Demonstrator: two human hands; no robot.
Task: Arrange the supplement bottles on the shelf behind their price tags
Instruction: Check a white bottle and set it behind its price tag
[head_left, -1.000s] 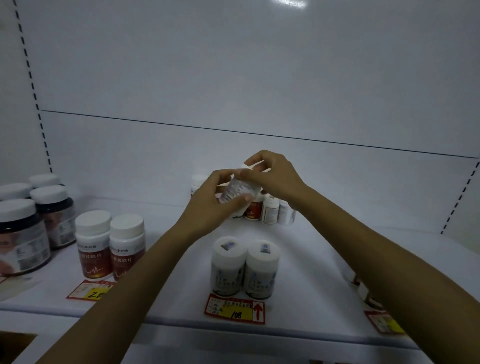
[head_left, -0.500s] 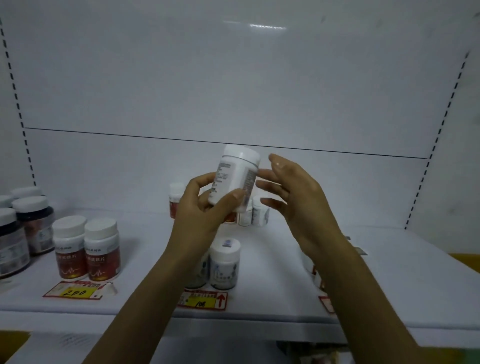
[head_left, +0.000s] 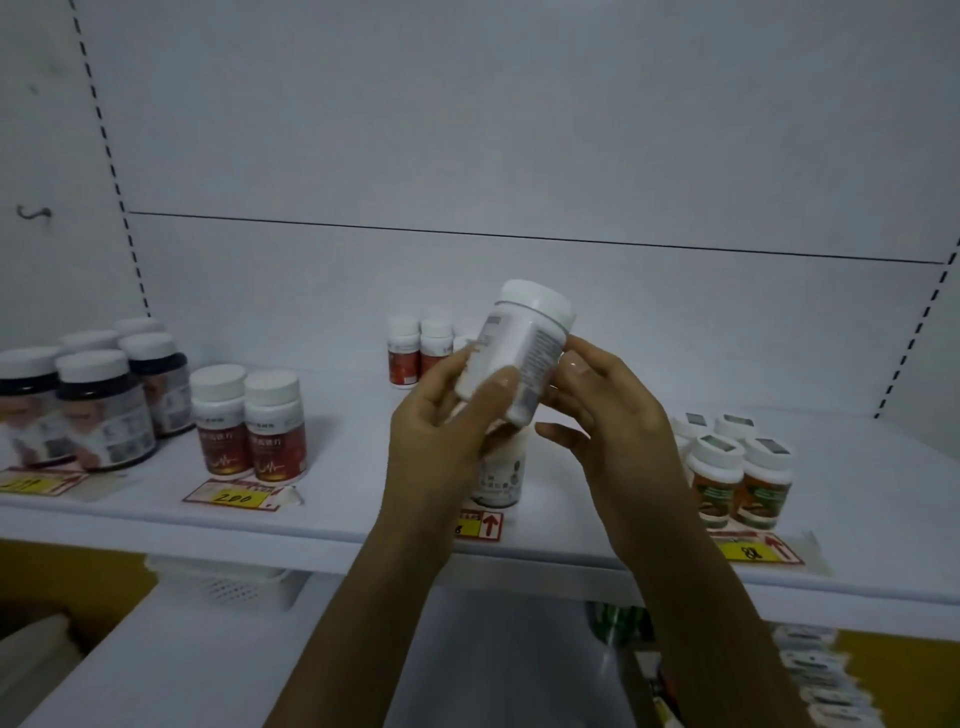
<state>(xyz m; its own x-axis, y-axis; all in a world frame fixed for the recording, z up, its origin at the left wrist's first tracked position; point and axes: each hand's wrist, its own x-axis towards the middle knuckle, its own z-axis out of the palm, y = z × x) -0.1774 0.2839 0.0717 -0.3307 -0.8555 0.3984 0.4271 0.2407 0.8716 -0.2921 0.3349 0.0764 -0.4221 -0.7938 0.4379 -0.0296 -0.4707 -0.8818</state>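
My left hand (head_left: 447, 421) grips a white supplement bottle (head_left: 524, 353) with a white cap, held tilted above the middle of the white shelf (head_left: 337, 457). My right hand (head_left: 608, 410) is beside it with fingertips touching the bottle's label side. Below the hands a matching white bottle (head_left: 501, 473) stands behind a red and yellow price tag (head_left: 480, 525). Two red-labelled bottles (head_left: 249, 421) stand behind the tag marked 200 (head_left: 236, 496). Orange-labelled bottles (head_left: 737, 473) stand at the right behind another tag (head_left: 756, 548).
Large dark jars (head_left: 88, 405) crowd the shelf's left end. Small red bottles (head_left: 415, 353) stand at the back wall. A white perforated basket (head_left: 228, 579) hangs under the shelf, and packaged goods (head_left: 810, 675) lie on the lower level at the right.
The view has shifted right and pulled back, so the orange-labelled bottles now show. My left hand still holds the bottle, and my right hand has come closer and touches it.
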